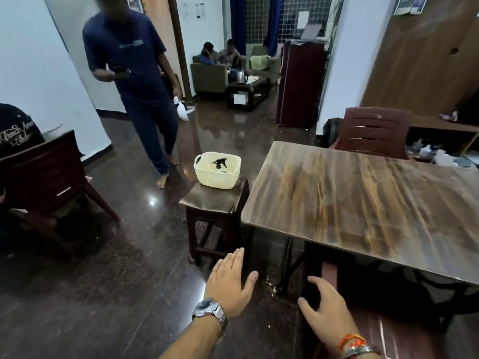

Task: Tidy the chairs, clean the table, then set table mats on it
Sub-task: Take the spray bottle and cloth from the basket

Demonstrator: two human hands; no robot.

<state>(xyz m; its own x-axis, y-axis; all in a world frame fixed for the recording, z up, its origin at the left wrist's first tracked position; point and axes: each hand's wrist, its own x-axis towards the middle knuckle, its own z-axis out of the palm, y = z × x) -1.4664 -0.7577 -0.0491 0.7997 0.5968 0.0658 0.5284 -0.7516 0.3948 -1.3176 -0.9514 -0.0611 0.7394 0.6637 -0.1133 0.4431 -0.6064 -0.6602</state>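
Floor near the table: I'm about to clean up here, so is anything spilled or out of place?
Yes. Pale crumbs lie scattered on the dark floor beside the table leg. A cream basket also sits on the stool next to the table, rather than put away.

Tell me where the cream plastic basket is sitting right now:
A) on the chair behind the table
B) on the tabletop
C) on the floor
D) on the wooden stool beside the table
D: the cream plastic basket stands on the seat of the dark wooden stool, which is next to the short edge of the table.
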